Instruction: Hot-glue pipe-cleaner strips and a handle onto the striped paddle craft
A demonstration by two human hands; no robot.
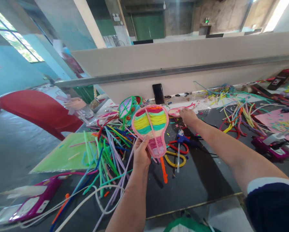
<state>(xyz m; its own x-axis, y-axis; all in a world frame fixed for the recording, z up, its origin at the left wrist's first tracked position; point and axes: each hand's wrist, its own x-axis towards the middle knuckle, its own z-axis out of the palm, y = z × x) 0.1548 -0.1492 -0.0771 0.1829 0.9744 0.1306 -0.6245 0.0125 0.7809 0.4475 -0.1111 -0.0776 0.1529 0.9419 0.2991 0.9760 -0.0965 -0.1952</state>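
My left hand (142,151) is closed on a balloon-shaped pipe-cleaner craft (150,127), raised above the dark table. Pink edges it, bands of yellow, teal, dark red and pink fill it, and a pink strip runs down its middle. Farther back, my right hand (189,116) reaches out with curled fingers at a flat pink pipe-cleaner piece (174,111) lying on the table; the fingertips are partly hidden. Below that hand lies a blue glue gun (181,138) with a clear glue stick (178,161). Yellow-handled scissors (175,164) and red-handled scissors (186,149) lie beside it.
Loose pipe cleaners (108,158) pile up at left, by a green sheet (62,154) and a purple device (35,201). A phone (158,93) leans on the divider (135,61). More pipe cleaners (241,116) and another purple device (270,149) are at right.
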